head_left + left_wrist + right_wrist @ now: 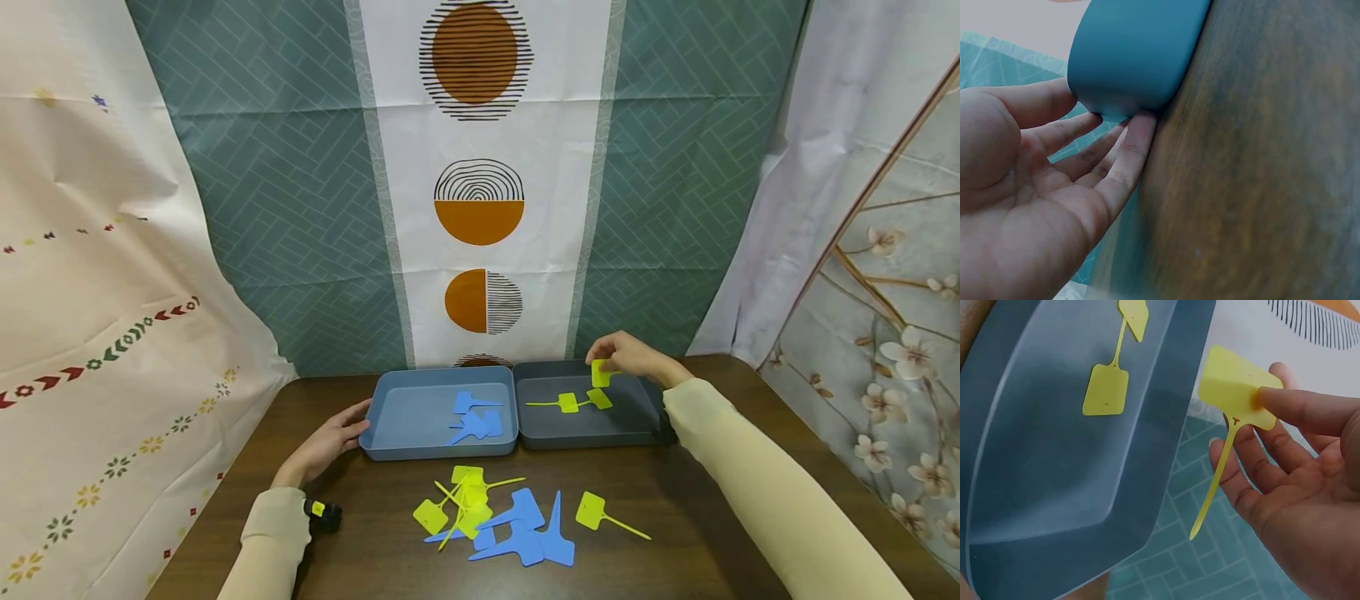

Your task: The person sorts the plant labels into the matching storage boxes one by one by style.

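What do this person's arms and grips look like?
The left sleeve and right sleeve are plain pale cream, reaching the wrists. The left grip and right grip are ungloved, with no rings showing. A small black device with a bright yellow-green patch sits beside the left sleeve's end; no cable is visible.

Yellow plant tag [599,372], pinched near the far rim of the dark gray tray [630,418]
You hold its flat head [1229,387], pointed stem [1213,484] free; two yellow tags [567,403] lie in that tray, overlapping blue tags [472,425] in the blue tray [408,421].
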`<state>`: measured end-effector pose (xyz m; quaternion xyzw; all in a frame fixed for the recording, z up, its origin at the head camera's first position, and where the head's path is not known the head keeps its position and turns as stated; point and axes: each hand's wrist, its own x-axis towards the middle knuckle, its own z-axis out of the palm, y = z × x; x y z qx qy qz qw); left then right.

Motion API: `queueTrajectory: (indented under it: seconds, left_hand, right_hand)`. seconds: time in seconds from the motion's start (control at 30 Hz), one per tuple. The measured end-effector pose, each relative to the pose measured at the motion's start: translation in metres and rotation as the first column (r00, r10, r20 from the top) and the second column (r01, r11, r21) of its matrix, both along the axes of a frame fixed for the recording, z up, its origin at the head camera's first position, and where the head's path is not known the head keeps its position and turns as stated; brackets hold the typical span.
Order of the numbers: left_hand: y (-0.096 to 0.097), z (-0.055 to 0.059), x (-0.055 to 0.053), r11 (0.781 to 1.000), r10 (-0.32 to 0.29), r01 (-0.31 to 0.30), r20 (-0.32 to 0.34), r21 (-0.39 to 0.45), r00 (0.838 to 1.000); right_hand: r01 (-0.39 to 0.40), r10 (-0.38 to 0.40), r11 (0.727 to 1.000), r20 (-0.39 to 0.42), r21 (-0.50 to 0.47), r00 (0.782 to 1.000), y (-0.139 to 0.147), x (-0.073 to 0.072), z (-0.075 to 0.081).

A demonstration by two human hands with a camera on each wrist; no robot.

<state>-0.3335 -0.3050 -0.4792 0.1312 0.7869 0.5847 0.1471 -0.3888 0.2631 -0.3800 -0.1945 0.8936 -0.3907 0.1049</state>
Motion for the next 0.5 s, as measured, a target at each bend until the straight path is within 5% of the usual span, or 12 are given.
queueTrajectory:
  seconds: [0.5]
  left_hand:
    - [0.0001,0.0001,-0.0004,1.0,-0.001,0.001,0.004,-0.003,1.0]
  right_hand:
    - [0.015,-0.015,1.0,0.064,-0.003,0.998,-0.0022,-0.0037,-0.0058]
